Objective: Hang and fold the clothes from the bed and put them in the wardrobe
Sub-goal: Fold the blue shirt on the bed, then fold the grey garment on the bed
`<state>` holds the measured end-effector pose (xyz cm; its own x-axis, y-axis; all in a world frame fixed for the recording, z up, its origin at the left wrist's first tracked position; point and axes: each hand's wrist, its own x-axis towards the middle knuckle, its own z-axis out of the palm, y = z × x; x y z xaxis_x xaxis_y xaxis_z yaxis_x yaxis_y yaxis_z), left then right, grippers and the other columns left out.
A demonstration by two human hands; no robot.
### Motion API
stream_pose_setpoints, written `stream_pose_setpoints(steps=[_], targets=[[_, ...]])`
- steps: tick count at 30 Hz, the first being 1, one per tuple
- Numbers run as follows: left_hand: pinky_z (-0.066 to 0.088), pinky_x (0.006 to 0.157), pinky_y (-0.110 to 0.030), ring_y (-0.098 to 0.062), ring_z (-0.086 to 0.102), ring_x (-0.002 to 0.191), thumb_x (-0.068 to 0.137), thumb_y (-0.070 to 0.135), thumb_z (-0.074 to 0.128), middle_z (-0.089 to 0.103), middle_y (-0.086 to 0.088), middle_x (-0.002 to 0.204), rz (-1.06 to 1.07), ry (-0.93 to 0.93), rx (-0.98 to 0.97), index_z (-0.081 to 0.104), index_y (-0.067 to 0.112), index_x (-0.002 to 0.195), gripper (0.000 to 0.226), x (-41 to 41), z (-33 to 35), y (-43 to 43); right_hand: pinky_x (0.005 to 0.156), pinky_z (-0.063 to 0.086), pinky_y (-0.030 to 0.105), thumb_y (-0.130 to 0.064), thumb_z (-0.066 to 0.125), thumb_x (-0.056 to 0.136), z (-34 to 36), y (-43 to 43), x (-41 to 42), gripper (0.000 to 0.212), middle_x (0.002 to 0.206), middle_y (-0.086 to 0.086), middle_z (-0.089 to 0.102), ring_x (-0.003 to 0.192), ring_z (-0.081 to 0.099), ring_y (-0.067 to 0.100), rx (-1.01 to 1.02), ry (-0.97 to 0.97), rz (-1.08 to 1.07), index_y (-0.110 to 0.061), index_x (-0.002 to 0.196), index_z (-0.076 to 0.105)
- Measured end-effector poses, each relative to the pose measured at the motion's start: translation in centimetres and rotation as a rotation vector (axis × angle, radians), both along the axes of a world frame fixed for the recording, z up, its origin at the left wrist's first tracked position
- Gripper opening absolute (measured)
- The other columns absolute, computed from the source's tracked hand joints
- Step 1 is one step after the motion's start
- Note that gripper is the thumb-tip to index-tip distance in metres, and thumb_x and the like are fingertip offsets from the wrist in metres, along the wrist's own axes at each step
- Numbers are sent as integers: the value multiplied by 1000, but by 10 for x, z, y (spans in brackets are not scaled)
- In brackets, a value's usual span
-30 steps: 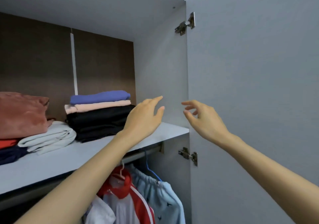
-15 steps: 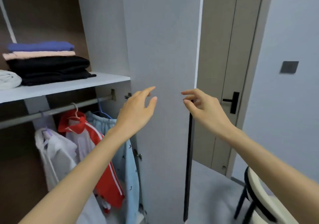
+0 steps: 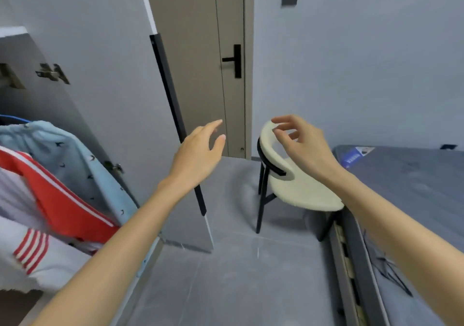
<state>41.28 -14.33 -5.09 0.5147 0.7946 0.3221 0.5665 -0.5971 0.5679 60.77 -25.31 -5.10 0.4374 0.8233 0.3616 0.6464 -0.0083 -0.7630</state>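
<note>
Both arms are reaching forward at chest height. Your left grip (image 3: 198, 155) is spread wide, fingers straight and thumb apart, holding nothing. It is crossing in front of the black edge strip (image 3: 170, 100) of the open wardrobe door (image 3: 100, 74), and whether it is touching the strip cannot be told. Your right grip (image 3: 303, 147) is also carrying nothing, its fingers loosely curled and the thumb and forefinger standing a little apart. It is hanging in the air in front of the backrest of the cream chair (image 3: 296, 187).

The clothes in sight are hanging inside the wardrobe at the left edge. A light blue garment (image 3: 62, 155) with small dark marks is resting nearest the door on a blue hanger (image 3: 12, 118). A red and white jacket (image 3: 57, 200) is lying against it on the side away from the door. The grey bed (image 3: 414, 187) is running along the right side, with the chair standing just beside its corner on the grey floor (image 3: 238, 275). The beige room door (image 3: 200, 62) is standing shut behind the wardrobe door.

Compared with half a second ago, your view is swinging right and downward. The shelf with its folded stack is now out of the picture, and the bed is coming into it, with far more of the chair showing. Both grips are keeping the same empty, raised pose.
</note>
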Motion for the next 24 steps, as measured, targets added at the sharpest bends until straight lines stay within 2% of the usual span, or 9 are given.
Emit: stream_pose_setpoints(steps=[2,4,7,10,12,17,21,24], targets=[[44,99,-43,-19,51,118,99,39,39,51,6,133,-61,25,-34,41,33,142,43,12,-18,-13,64,38,1,-22,52,96,-16,-25,4,21,102,-12,63,74,57,-13,-27,25,-66,-27,114,62],[42,98,-38,-18,49,121,100,39,39,50,5,136,-131,53,-54,40,32,143,44,22,-33,-27,64,39,2,-22,54,95,-33,-51,5,22,100,-12,65,76,58,-8,-56,46,-135,-27,115,62],[43,99,-42,-20,46,126,100,39,38,48,4,139,-229,109,-95,38,31,144,44,37,-53,-46,66,40,5,-21,55,94,-62,-89,5,24,101,-9,66,75,60,0,-126,64,-236,-25,117,62],[42,100,-43,-22,46,124,101,37,39,49,1,138,-309,152,-128,38,29,145,45,56,-71,-65,74,46,19,-21,55,94,-87,-128,8,23,102,-11,66,76,63,6,-183,91,-328,-28,115,61],[41,100,-42,-22,46,125,101,36,40,50,0,138,-364,186,-144,38,28,145,45,70,-82,-78,77,48,23,-20,56,94,-102,-153,13,24,102,-10,66,79,65,7,-213,108,-395,-27,116,60],[41,100,-38,-23,50,120,99,33,43,52,-2,137,-493,250,-178,40,24,144,46,111,-109,-110,76,41,22,-20,56,93,-138,-208,27,24,102,-9,67,86,62,12,-283,195,-551,-26,116,61],[40,102,-39,-20,50,121,99,34,41,51,2,137,-562,305,-213,40,26,143,45,144,-130,-128,73,38,12,-17,54,94,-170,-240,39,25,102,-9,65,91,59,9,-323,288,-625,-25,116,61],[41,103,-45,-21,49,123,99,34,42,50,0,138,-629,339,-248,39,25,143,45,178,-150,-140,77,37,18,-15,55,93,-194,-259,59,26,107,-4,66,89,58,10,-333,346,-682,-22,118,62]])
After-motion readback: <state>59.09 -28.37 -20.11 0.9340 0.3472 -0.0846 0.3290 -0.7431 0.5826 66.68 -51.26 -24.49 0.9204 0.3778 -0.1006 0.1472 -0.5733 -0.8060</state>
